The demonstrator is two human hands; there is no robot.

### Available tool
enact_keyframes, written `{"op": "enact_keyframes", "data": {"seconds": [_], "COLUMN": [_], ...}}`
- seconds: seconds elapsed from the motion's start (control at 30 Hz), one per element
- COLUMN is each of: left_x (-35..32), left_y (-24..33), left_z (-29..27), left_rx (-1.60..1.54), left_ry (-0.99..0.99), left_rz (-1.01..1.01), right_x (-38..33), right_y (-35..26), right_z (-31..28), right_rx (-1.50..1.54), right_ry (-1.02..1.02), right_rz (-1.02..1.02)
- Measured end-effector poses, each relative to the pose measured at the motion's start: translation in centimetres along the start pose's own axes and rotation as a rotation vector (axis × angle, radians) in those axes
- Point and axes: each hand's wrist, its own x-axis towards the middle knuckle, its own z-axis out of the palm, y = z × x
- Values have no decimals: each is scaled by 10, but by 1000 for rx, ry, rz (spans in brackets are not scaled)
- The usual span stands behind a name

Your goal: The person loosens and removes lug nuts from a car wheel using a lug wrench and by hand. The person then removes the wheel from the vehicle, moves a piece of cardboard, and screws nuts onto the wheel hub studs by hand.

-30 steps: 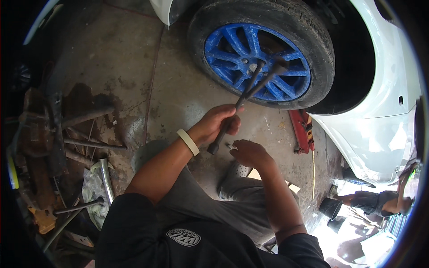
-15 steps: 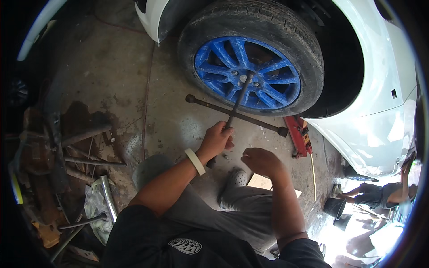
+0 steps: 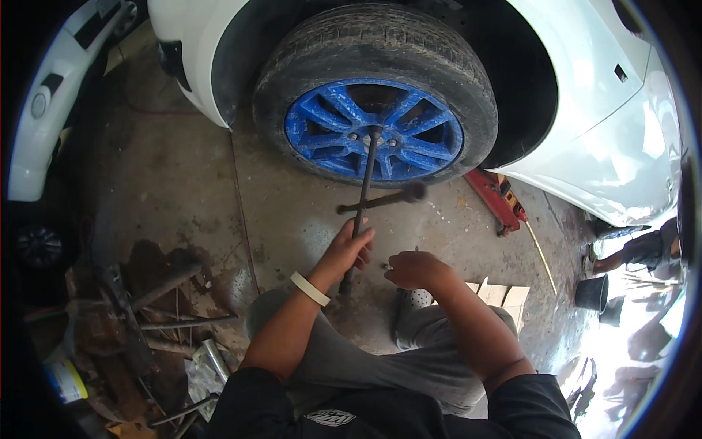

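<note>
A cross-shaped lug wrench (image 3: 363,196) stands with one long arm seated on a lug nut near the hub of a blue alloy wheel (image 3: 374,130), its crossbar blurred just above the left hand (image 3: 349,251). That left hand is closed around the wrench's near arm, fingers wrapped on the dark steel shaft, a pale wristband (image 3: 309,288) circling the wrist below it. Just to the right of it, the right hand (image 3: 414,268) hovers loosely curled, palm down, apart from the wrench and holding nothing that can be seen. The wheel, ringed by a worn black tyre (image 3: 380,44), sits ahead of both hands, beneath the wheel arch of a white car (image 3: 585,95). Ahead and to the right of the right hand, a red floor jack (image 3: 499,200) lies on the stained concrete floor (image 3: 183,183) beside the tyre. Directly below the hands are the person's bent knees in grey trousers (image 3: 380,366), with pale wooden blocks (image 3: 501,294) on the floor just right of the right forearm. Farther right stands a small black bucket (image 3: 591,293), and another person (image 3: 643,249) is partly visible at the frame's edge. Well to the left of the left hand lies a heap of rusty metal rods and scrap (image 3: 146,322).
</note>
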Motion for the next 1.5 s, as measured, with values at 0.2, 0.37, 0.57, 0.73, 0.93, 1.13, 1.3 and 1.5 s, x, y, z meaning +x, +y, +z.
{"op": "enact_keyframes", "data": {"seconds": [0.2,0.37,0.57,0.73,0.93,1.13,1.3,1.5], "left_x": [10,15,10,5,4,10,13,19], "left_y": [-8,-11,-8,-1,5,-3,-1,5], "left_z": [3,-6,-22,-32,-21,-11,-9,-9], "left_rx": [164,-8,-399,-566,-53,65,17,3], "left_ry": [201,215,-69,-233,-62,87,139,157], "left_rz": [108,107,47,8,42,92,177,86], "right_x": [10,18,-27,-101,-72,-76,-70,-15], "right_y": [6,42,79,80,62,65,68,67], "right_z": [15,2,-54,-95,-83,-84,-78,-64], "right_rx": [57,10,235,787,1220,1055,1089,970], "right_ry": [116,268,640,1830,1379,1586,1458,1364], "right_rz": [11,222,366,82,26,-70,-12,-132]}}
